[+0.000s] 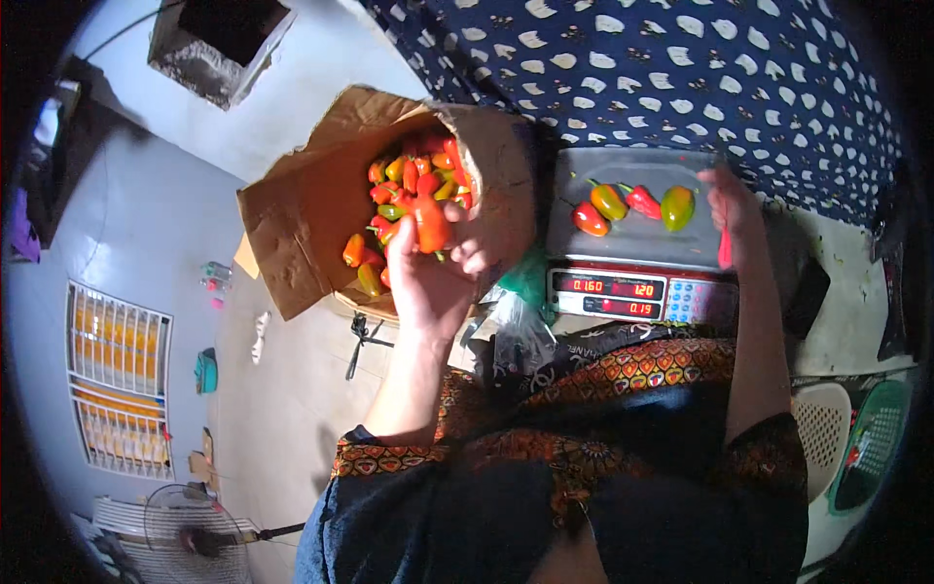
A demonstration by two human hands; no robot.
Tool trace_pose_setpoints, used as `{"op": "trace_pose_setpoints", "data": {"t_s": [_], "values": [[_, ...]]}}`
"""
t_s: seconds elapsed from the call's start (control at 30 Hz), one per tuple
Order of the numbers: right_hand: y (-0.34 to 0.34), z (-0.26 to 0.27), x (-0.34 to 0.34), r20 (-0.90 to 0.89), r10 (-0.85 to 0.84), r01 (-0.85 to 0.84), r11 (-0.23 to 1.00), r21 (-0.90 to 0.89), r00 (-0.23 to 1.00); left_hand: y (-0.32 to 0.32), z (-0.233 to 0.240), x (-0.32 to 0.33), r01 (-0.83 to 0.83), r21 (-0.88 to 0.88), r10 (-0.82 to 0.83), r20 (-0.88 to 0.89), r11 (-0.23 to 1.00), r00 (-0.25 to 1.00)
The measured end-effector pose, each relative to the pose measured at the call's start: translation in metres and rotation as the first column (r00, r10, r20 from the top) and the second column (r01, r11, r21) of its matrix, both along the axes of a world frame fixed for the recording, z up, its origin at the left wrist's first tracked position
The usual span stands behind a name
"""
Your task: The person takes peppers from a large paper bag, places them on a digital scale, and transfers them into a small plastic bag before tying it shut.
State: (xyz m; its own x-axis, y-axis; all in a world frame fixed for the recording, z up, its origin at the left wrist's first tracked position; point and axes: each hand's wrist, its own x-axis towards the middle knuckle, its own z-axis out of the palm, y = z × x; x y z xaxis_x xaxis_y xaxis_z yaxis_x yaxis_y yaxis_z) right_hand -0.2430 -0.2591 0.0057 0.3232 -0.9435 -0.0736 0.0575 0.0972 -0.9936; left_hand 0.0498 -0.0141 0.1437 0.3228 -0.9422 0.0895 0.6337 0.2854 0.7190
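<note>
My left hand point(434, 270) is over the mouth of a cardboard box point(284, 226), its fingers closed around an orange-red pepper point(432, 225). Behind that pepper, many red, orange and green peppers point(408, 171) lie inside the box. To the right, several peppers rest in a row on the grey tray point(635, 252) of a digital scale, among them a yellow-green pepper point(678, 208) and a red one point(642, 201). Lit red digits show on the scale's display point(607, 294). At the tray's right edge, my right hand point(732, 212) grips a thin pink-red object point(724, 248) whose kind I cannot tell.
A clear and green plastic bag point(525, 321) lies between box and scale. Navy patterned cloth point(657, 80) hangs beyond the tray. A white perforated basket point(821, 431) and a green one point(872, 445) stand at lower right. A fan point(201, 540) is at lower left.
</note>
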Motion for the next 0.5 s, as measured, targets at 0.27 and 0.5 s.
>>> {"op": "trace_pose_setpoints", "data": {"t_s": [0.27, 0.5], "values": [[0.019, 0.034, 0.002, 0.123, -0.046, 0.049, 0.999, -0.022, 0.991, -0.1, -0.07, -0.072, -0.118, -0.036, -0.008, 0.935, 0.992, -0.353], [0.018, 0.035, -0.014, 0.133, -0.092, 0.092, 0.996, 0.005, 0.987, -0.14, -0.113, -0.101, -0.099, -0.14, 0.045, 0.767, 0.985, -0.64]]}}
